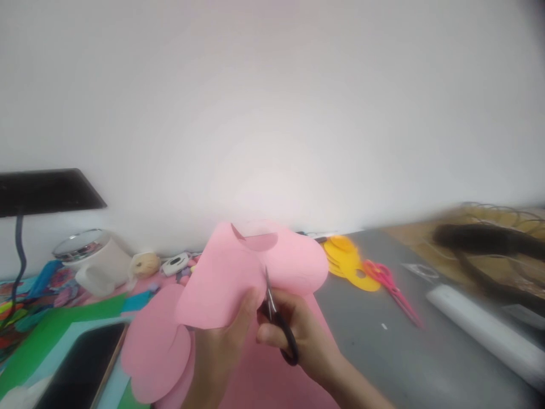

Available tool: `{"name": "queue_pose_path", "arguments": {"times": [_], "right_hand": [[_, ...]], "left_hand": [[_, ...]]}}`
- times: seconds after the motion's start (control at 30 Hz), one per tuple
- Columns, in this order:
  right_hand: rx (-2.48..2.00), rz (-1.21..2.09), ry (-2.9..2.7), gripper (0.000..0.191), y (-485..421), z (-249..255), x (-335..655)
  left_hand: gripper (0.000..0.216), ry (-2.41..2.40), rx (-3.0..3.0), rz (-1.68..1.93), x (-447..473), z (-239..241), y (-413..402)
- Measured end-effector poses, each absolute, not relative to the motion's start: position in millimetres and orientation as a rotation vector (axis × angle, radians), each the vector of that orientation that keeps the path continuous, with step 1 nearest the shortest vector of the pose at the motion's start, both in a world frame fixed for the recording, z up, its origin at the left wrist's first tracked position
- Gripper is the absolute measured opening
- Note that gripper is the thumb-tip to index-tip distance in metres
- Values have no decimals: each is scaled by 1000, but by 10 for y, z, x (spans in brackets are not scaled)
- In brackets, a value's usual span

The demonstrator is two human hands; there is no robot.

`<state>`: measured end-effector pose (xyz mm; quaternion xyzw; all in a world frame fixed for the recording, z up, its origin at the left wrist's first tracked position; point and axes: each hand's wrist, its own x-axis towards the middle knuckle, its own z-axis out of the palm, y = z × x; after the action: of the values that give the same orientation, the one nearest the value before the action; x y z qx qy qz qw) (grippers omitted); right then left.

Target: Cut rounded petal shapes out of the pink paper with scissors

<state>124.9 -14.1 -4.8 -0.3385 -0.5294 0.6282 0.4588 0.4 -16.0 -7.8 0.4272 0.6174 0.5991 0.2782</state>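
My left hand pinches a sheet of pink paper near its lower middle, thumb on top. The paper is held up off the table, and its right part curls over. In my right hand is a pair of black-handled scissors, fingers wrapped round the handles. The blades point up and away from me, at the cut edge of the paper between the flat left part and the curled right part. Rounded pink paper cut-outs lie to the left of my hands. More pink paper lies beneath them.
Yellow paper cut-outs and pink scissors lie on the grey mat at right, near a white bar. On the left are a phone, a white mug, green paper and small toys. A wall stands behind.
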Motion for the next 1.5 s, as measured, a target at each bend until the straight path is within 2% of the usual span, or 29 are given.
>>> {"name": "queue_pose_path", "arguments": {"times": [0.27, 0.43, 0.73, 1.07, 1.3, 1.5], "right_hand": [[-818, 1553, -1302, 52, -145, -56, 1256], [-828, 1553, -1303, 51, -146, -58, 1258], [-865, 1565, -1249, 56, -148, -105, 1247], [-891, 1584, -1246, 44, -153, -119, 1264], [-813, 1554, -1252, 43, -137, -115, 1278], [-770, 1530, -1267, 38, -117, -152, 1308]], "left_hand": [[52, 1669, 1131, 1512, 28, 83, -193], [43, 1666, 1131, 1511, 14, 66, -184], [44, 1699, 1153, 1517, 12, 98, -180], [35, 1597, 1205, 1548, -2, 98, -172], [56, 1678, 1198, 1554, -16, 16, -158], [61, 1716, 1227, 1550, -57, -94, -127]]}}
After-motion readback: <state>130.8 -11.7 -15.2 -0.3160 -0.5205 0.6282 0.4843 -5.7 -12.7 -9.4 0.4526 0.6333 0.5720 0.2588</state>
